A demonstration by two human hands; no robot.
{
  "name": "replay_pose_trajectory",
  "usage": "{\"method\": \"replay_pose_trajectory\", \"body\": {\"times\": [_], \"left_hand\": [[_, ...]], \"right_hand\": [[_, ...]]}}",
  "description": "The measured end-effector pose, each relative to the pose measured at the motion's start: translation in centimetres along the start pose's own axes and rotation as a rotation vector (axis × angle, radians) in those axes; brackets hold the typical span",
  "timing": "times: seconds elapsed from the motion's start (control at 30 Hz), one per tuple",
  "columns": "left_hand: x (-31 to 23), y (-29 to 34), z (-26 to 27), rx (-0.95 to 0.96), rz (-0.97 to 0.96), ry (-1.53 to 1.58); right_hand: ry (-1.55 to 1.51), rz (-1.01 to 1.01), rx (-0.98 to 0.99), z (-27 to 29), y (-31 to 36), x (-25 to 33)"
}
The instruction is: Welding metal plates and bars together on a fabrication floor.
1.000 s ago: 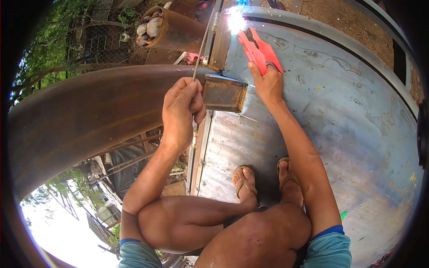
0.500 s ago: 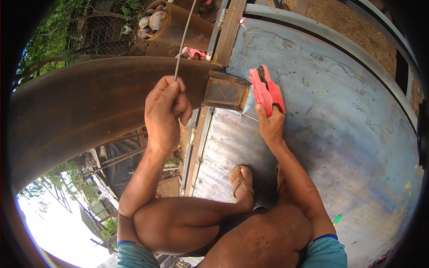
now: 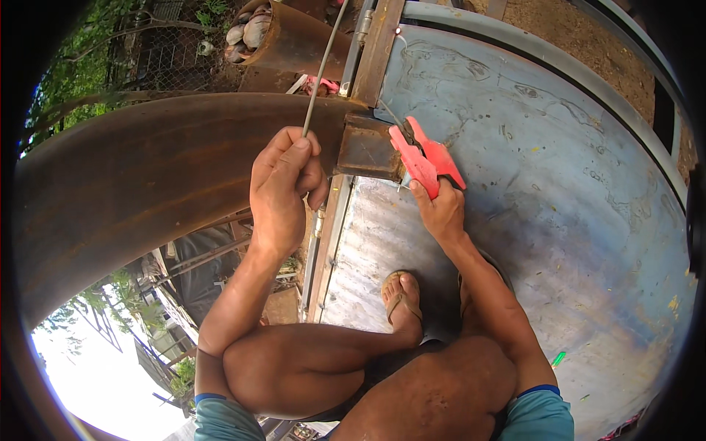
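Observation:
My left hand (image 3: pixel 283 187) is closed, pinching the lower end of a long thin grey welding rod (image 3: pixel 323 66) that points up past the top edge. In my right hand (image 3: pixel 441 209) is a red spring-type welding clamp (image 3: pixel 426 156), its jaws pointing up and to the left. A short thin dark stick (image 3: pixel 391 112) runs from the jaws toward the corner of a rusty square tube end (image 3: pixel 368 151). Whether the jaws grip it or only overlap it, I cannot tell. The tube end lies between my two hands, joined to a big curved rusty pipe (image 3: pixel 162 169).
I squat on a blue-grey metal sheet (image 3: pixel 573 228) framed by a curved steel bar (image 3: pixel 507 37). A hinged steel post (image 3: pixel 375 59) runs along its left edge. Farther off are a rusty drum with coconut husks (image 3: pixel 294 44), a wire fence (image 3: pixel 158 55) and a drop to the ground at left.
The red clamp has shifted left and tilted toward the tube end, and a thin stick now shows at its jaws. My left hand and the rod have moved slightly right.

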State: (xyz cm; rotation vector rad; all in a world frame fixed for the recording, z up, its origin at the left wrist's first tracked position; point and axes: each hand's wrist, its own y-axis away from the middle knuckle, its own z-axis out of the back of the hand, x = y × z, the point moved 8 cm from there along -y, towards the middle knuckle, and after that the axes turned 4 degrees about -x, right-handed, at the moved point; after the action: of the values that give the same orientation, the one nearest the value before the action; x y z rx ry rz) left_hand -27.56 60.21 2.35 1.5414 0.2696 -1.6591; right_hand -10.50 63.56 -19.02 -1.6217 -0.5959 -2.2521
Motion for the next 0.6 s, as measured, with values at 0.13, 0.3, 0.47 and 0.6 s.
{"method": "replay_pose_trajectory", "body": {"times": [0.13, 0.3, 0.47, 0.6], "left_hand": [[0.29, 0.0, 0.11, -0.005, 0.016, -0.004], [0.32, -0.03, -0.08, 0.013, 0.021, -0.005], [0.63, -0.03, -0.44, 0.016, 0.033, -0.009], [0.51, 0.04, -0.57, 0.026, 0.031, -0.016]], "right_hand": [[0.039, 0.005, 0.017, -0.36, 0.04, -0.11], [0.043, 0.013, 0.025, -0.38, 0.06, -0.05], [0.053, 0.021, 0.024, -0.41, 0.1, -0.22], [0.048, 0.036, 0.02, -0.31, -0.03, 0.12]]}}
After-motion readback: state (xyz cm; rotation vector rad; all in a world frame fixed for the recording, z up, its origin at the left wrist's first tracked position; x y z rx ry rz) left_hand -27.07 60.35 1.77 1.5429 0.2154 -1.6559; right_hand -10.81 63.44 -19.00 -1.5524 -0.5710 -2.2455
